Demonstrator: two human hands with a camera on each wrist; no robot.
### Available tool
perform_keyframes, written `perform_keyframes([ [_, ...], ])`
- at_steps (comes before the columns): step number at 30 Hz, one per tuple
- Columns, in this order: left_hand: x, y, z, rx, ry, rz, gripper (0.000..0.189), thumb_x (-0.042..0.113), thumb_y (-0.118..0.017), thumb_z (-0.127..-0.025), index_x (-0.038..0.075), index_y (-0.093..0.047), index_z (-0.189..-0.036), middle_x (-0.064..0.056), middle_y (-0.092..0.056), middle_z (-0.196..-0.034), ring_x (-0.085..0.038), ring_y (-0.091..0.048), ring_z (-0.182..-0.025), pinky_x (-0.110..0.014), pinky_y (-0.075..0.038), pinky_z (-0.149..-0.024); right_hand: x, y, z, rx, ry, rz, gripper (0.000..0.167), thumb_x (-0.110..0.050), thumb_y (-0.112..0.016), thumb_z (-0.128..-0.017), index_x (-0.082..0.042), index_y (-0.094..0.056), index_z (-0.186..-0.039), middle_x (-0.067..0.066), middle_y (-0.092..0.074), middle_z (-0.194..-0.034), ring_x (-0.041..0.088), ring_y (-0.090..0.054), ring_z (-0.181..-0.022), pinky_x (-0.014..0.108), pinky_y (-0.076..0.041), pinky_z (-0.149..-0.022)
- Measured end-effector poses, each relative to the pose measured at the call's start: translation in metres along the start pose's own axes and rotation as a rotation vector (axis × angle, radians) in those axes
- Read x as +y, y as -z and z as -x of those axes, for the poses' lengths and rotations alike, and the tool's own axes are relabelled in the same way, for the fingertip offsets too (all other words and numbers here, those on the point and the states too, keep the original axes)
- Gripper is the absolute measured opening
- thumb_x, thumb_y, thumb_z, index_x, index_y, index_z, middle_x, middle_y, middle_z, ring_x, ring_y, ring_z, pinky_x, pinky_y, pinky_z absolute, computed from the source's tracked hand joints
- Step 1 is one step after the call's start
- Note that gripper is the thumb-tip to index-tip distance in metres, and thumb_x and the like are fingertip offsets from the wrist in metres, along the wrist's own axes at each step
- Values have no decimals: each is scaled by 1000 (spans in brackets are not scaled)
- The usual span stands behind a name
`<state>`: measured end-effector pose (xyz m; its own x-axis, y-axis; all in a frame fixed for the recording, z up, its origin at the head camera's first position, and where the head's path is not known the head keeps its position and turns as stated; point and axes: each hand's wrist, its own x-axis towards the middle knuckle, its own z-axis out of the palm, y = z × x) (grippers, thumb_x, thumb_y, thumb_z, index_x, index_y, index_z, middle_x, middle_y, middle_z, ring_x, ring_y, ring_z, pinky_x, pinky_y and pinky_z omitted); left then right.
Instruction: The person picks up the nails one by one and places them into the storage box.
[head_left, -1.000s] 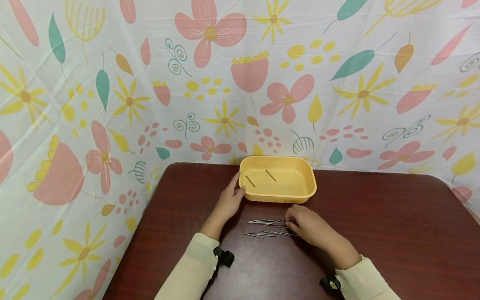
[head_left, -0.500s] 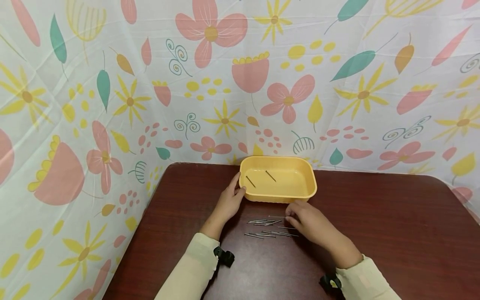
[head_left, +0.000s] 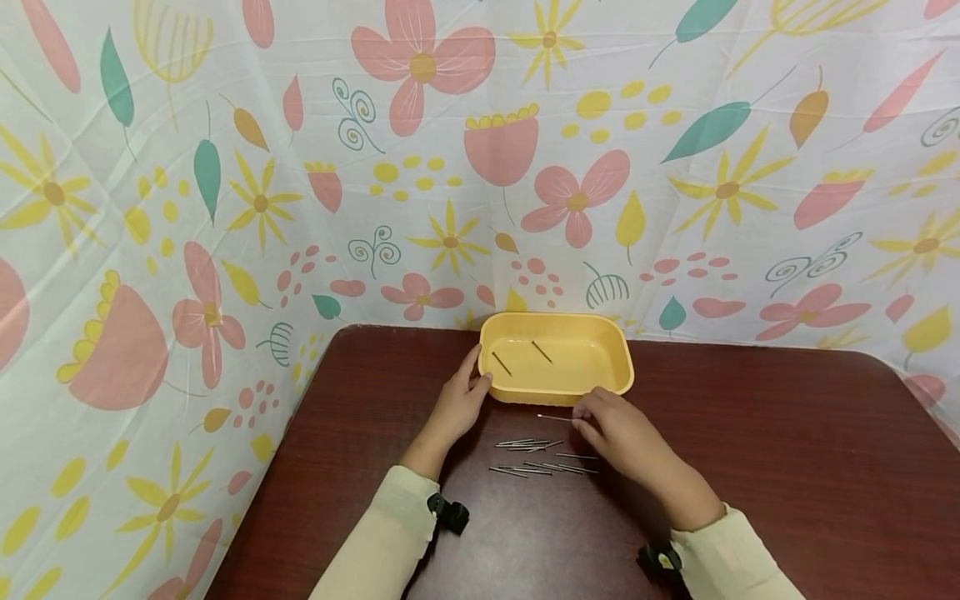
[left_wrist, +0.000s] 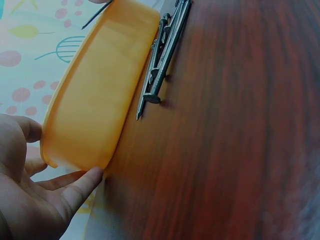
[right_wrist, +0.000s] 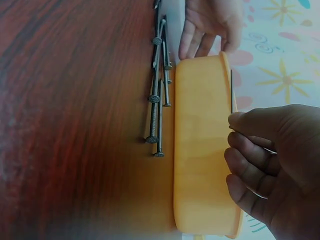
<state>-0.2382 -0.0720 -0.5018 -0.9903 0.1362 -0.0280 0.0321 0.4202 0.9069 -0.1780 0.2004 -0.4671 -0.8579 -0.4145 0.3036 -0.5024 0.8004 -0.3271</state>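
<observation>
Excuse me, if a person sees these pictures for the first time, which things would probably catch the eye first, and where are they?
Probably the bright yellow tray first, at the table's far edge, before a flowered cloth, with the left hand holding its left end. Next, perhaps, the right hand pinching one nail near the tray's front, beyond the loose nails on the table.

The left hand [head_left: 459, 403] grips while the right hand [head_left: 621, 430] pinches.
</observation>
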Motion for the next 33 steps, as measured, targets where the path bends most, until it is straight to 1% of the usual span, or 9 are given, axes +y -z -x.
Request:
perform_keyframes([
  [6, 0, 0, 0, -5, 0, 11, 60, 38, -49, -106, 36, -24, -161, -14, -50, -153, -24, -61, -129, -50, -47, -107, 1, 2, -5, 36, -10, -1, 10, -13, -76, -90, -15, -66, -90, -4, -60, -86, 12, -58, -81, 36, -51, -74],
  [14, 2, 1, 0, -11, 3, 15, 60, 38, -48, -106, 36, -24, -161, -13, -48, -154, -24, -61, -130, -49, -48, -106, 4, 0, -8, 93, -19, -5, 11, -11, -76, -89, -13, -66, -90, -1, -61, -87, 15, -57, -80, 39, -48, -75],
  [19, 2, 2, -1, -11, 8, 14, 60, 38, -49, -106, 37, -24, -161, -12, -46, -156, -23, -61, -129, -48, -48, -106, 5, 1, -11, 111, -29, -7, 9, -12, -75, -90, -12, -66, -90, -1, -61, -85, 15, -57, -79, 39, -49, -75],
  [25, 1, 1, 0, -13, 2, 13, 60, 39, -48, -106, 35, -24, -161, -14, -49, -154, -24, -61, -130, -49, -49, -106, 6, 2, -14, 143, -35, -14, 9, -9, -75, -90, -11, -66, -90, 0, -61, -84, 16, -59, -80, 38, -50, -74],
  [33, 2, 2, 0, -13, -1, 21, 60, 38, -48, -106, 35, -24, -161, -14, -49, -154, -25, -60, -130, -49, -49, -106, 9, 2, -21, 178, -36, -13, 10, -7, -75, -89, -10, -65, -88, 0, -58, -80, 15, -54, -76, 36, -44, -72],
])
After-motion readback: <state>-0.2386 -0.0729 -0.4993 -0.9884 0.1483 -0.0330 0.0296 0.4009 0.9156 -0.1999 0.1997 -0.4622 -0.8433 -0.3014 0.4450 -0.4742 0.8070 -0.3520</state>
